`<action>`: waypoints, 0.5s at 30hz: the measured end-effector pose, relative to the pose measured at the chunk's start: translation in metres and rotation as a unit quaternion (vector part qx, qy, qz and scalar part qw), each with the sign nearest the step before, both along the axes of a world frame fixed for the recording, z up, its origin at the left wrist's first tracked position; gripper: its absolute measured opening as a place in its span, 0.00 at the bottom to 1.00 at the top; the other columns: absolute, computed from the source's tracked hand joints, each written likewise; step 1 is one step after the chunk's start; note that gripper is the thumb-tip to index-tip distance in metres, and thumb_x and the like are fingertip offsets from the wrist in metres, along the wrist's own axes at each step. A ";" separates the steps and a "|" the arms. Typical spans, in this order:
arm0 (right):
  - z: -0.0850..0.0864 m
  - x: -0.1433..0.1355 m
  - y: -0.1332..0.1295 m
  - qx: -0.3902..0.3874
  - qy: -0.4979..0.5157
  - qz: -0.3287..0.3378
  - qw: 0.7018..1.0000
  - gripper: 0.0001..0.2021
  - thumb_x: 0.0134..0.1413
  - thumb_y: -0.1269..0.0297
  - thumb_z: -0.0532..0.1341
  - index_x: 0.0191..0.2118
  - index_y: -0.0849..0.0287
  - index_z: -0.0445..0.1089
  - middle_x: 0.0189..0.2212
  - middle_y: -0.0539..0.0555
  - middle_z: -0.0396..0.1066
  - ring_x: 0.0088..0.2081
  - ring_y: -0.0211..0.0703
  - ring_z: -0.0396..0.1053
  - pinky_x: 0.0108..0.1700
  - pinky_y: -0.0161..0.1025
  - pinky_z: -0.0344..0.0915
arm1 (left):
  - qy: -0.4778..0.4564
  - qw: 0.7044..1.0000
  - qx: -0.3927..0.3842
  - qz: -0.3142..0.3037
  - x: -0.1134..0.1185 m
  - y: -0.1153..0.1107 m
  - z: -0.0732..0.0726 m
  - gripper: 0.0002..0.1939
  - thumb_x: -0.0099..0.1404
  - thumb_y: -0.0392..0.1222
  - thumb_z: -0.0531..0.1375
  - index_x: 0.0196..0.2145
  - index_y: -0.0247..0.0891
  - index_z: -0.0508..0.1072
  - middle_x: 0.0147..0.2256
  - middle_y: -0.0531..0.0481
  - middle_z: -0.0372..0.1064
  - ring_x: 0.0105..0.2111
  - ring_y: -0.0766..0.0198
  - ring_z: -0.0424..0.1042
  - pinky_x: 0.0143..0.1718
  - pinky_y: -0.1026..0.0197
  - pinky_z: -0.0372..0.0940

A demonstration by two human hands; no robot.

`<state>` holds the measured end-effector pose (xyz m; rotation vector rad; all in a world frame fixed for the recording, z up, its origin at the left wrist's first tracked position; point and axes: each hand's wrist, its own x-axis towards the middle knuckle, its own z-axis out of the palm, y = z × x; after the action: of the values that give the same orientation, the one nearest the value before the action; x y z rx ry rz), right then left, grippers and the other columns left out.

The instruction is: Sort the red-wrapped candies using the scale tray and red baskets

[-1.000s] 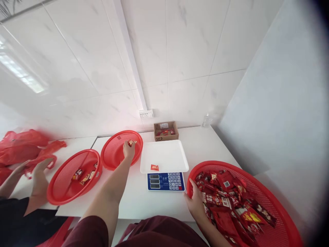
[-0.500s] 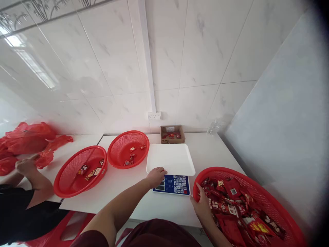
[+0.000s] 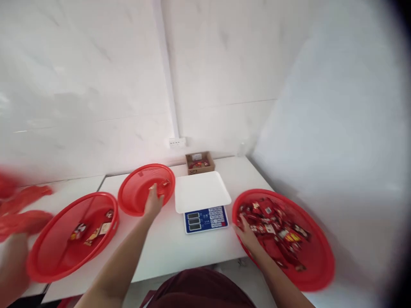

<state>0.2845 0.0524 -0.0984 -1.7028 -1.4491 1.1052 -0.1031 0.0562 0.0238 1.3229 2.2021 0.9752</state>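
Note:
My left hand [image 3: 153, 202] reaches over the near rim of the middle red basket [image 3: 133, 209], its fingers apart beside a few small wrapped pieces. At the right, my right hand [image 3: 246, 235] rests over the left rim of a large red basket [image 3: 317, 256], thumb and fingers apart around the edge. Many red packets [image 3: 272, 226] lie in that basket. Between my hands stands a scale [image 3: 205, 219] with a blue keypad and a bare white tray [image 3: 202, 191] on top.
Another red basket [image 3: 48, 261] with several packets stands at the left. A small cardboard box [image 3: 201, 170] sits behind the scale by the wall. At the far left are red plastic bags [image 3: 24, 222] and a person's blurred arm [image 3: 14, 265].
My left hand has moved from the scale's tray leftward into the middle basket. My right hand stays at the right basket's rim. The view has shifted, and the person's arm looks nearer.

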 end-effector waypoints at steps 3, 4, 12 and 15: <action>0.016 0.016 -0.014 -0.079 0.029 -0.007 0.996 0.29 0.49 0.52 0.54 0.55 0.62 0.64 0.59 0.61 0.59 0.60 0.49 0.56 0.60 0.47 0.52 | 0.026 0.999 -0.018 -0.006 -0.019 -0.019 -0.006 0.33 0.61 0.41 0.55 0.62 0.33 0.49 0.62 0.33 0.49 0.61 0.45 0.51 0.56 0.42 0.54; 0.021 0.022 -0.019 -0.093 0.026 -0.006 0.995 0.27 0.50 0.53 0.54 0.53 0.61 0.66 0.59 0.60 0.60 0.60 0.49 0.56 0.60 0.47 0.51 | 0.036 0.999 -0.030 -0.023 -0.021 -0.026 -0.013 0.33 0.62 0.42 0.54 0.62 0.35 0.49 0.61 0.35 0.51 0.60 0.46 0.55 0.55 0.44 0.57; 0.039 0.048 -0.037 -0.142 -0.061 -0.026 0.988 0.25 0.52 0.57 0.56 0.54 0.64 0.65 0.54 0.63 0.66 0.55 0.50 0.64 0.57 0.44 0.57 | 0.056 0.985 -0.048 -0.158 0.033 -0.084 -0.064 0.31 0.63 0.48 0.50 0.62 0.36 0.51 0.60 0.38 0.56 0.59 0.51 0.58 0.57 0.47 0.58; 0.042 0.044 -0.038 -0.139 -0.066 -0.036 0.987 0.24 0.52 0.58 0.56 0.54 0.63 0.65 0.53 0.63 0.67 0.55 0.51 0.64 0.56 0.44 0.58 | 0.047 0.973 -0.045 -0.224 0.057 -0.092 -0.068 0.30 0.63 0.47 0.50 0.61 0.37 0.53 0.60 0.41 0.55 0.60 0.53 0.56 0.58 0.49 0.57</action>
<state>0.3285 0.0145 -0.0565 -2.0395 -1.3490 1.2204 -0.0462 -0.0362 -0.0445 1.7465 1.8586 0.6460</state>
